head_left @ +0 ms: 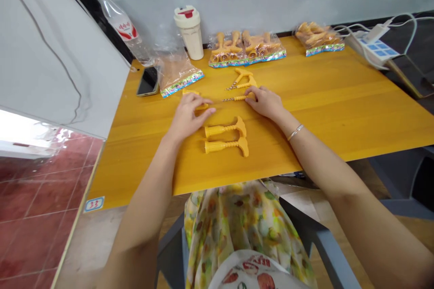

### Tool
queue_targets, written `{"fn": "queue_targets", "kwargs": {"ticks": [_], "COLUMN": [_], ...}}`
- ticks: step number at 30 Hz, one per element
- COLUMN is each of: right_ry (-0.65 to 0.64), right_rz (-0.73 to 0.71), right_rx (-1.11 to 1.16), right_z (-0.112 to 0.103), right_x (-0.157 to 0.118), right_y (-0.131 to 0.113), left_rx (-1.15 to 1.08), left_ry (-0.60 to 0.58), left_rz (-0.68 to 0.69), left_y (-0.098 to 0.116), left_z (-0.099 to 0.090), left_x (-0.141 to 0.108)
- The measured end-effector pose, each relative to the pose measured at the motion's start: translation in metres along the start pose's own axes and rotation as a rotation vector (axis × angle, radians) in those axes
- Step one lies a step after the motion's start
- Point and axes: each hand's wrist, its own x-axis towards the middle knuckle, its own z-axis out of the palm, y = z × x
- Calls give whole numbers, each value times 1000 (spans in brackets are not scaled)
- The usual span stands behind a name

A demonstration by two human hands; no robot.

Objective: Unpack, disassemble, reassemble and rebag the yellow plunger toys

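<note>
My right hand (266, 103) has its fingers closed around the handle end of a yellow corkscrew (239, 98), whose bare metal spiral points left. Just beyond it lie two more bare corkscrews (247, 82) with yellow handles. My left hand (188, 115) rests low over the table, thumb and fingers apart. A yellow plastic sleeve (202, 107) shows partly between them, and another yellow piece (190, 92) peeks out behind the fingers. Nearer the front edge, two corkscrews (225, 130) lie side by side with sleeves on, handles to the right.
Along the back stand a water bottle (118, 22) and a white cup (190, 36). A phone (148, 81) and an opened plastic bag (178, 72) lie at left. Bags of yellow corkscrews (247, 49) and another filled bag (318, 38) sit at the back; a power strip (378, 47) is far right.
</note>
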Motion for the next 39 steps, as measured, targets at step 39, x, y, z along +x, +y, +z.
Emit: {"fn": "queue_targets", "kwargs": {"ticks": [39], "right_ry": [220], "right_rz": [-282], "right_rx": [-4], "right_z": [-11], "right_x": [-19], "right_y": [-23], "left_rx": [162], "left_ry": [146], "left_rz": [-55], "left_y": [-6], "left_z": [12], "left_x": [-1]}}
